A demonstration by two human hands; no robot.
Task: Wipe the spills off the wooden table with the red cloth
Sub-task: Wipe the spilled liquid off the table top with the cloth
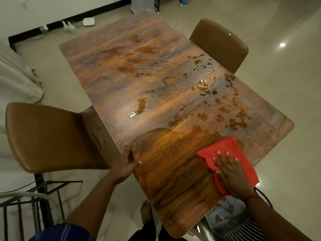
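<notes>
The wooden table (121, 70) runs from near me to the far left. Puddles and droplets of spilled liquid (205, 86) lie scattered over its middle and right side, and a wide wet patch (166, 141) spreads across the near part. The red cloth (225, 150) lies crumpled near the table's right edge. My right hand (232, 174) presses flat on the cloth with fingers spread. My left hand (126, 164) holds the table's near left edge, thumb on top.
One brown chair (46, 136) stands at the table's left side and another (220, 44) at the far right side. A metal frame (31, 199) sits low on the left. A patterned seat (231, 216) is under the near right corner. My bare foot (146, 213) rests on the tiled floor.
</notes>
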